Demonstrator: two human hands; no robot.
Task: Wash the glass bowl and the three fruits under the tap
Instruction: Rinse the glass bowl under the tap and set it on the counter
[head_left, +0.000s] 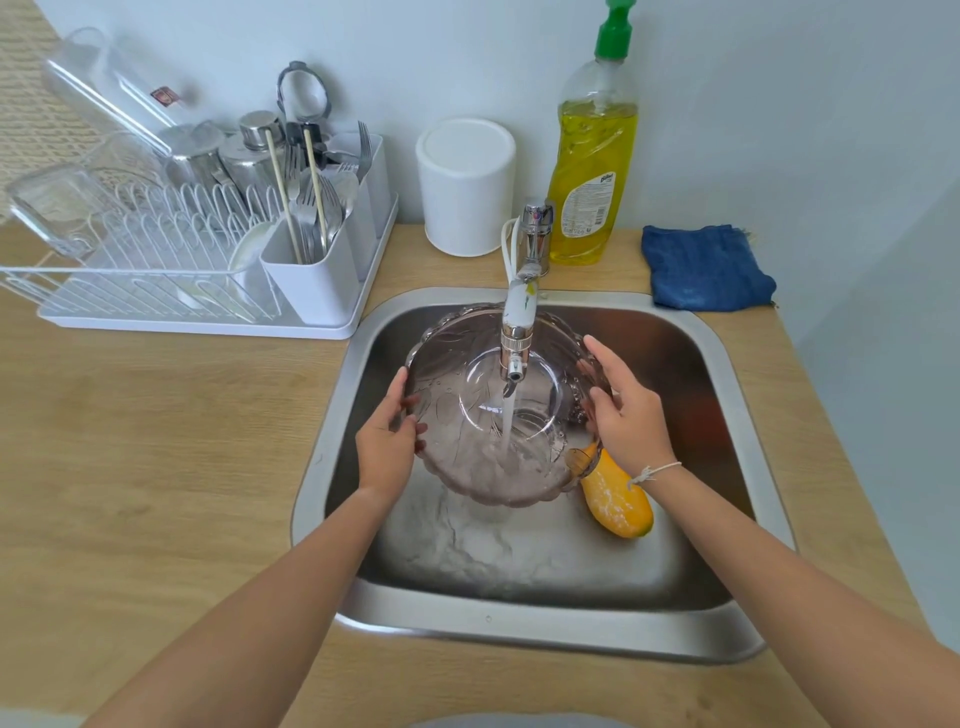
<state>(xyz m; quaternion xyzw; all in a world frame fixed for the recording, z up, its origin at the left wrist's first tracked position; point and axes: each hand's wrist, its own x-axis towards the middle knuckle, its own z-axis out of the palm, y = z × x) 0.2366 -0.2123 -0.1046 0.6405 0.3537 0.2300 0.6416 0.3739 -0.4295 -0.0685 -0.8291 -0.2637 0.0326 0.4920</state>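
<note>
While bowl (467, 415) covers it | mango (618, 499) half-hidden | 2 fruits unseen

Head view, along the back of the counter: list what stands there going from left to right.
Dish rack with its cutlery holder → white canister → tap → bottle of yellow dish soap → folded blue cloth.

Bare forearms, no sleeves; thin white string bracelet (655, 472), knotted, on right wrist.
</note>
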